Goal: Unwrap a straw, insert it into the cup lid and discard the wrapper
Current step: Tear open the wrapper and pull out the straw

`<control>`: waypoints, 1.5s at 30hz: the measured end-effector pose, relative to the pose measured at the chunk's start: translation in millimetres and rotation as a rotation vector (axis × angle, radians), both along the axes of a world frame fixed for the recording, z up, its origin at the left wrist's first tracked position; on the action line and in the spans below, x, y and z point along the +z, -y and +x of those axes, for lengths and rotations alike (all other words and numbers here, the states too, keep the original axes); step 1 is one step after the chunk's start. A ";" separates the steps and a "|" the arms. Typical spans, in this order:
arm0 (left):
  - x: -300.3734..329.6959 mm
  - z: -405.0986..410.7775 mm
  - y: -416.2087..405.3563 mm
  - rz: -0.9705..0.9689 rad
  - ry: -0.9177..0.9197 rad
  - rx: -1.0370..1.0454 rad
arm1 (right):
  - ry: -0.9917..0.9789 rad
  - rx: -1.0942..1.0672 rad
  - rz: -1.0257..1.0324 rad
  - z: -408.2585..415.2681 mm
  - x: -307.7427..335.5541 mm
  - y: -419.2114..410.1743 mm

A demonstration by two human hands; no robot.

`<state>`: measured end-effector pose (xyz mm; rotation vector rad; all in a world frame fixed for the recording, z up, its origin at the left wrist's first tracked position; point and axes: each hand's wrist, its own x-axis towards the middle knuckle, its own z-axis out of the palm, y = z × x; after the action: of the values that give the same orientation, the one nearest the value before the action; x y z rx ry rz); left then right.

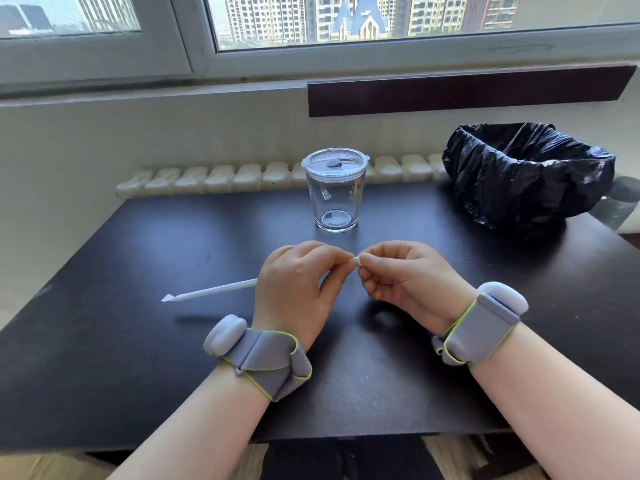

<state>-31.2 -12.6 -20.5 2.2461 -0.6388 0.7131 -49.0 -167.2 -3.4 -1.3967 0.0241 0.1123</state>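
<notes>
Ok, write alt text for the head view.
Both hands, left hand and right hand, pinch one end of a wrapped straw above a dark table; the rest sticks out to the left. Behind stand a lidded clear cup and, far right, a black-lined bin.

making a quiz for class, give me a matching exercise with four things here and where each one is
Things:
1. cup
2. bin
3. straw
4. wrist bands

Places:
A. far right of the table
B. on both forearms
C. held in both hands, sticking out to the left
D. middle of the table, beyond the hands

Pairs: 1-D, 2-A, 3-C, 4-B
</notes>
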 end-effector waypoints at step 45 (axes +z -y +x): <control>2.1 1.6 -0.9 -0.050 0.017 0.026 | 0.281 -0.141 -0.360 2.3 -2.3 -6.1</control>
<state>-29.6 -11.7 -18.4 2.2081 -0.5949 0.7532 -46.7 -161.1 -5.7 -1.7543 -0.0950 -0.2170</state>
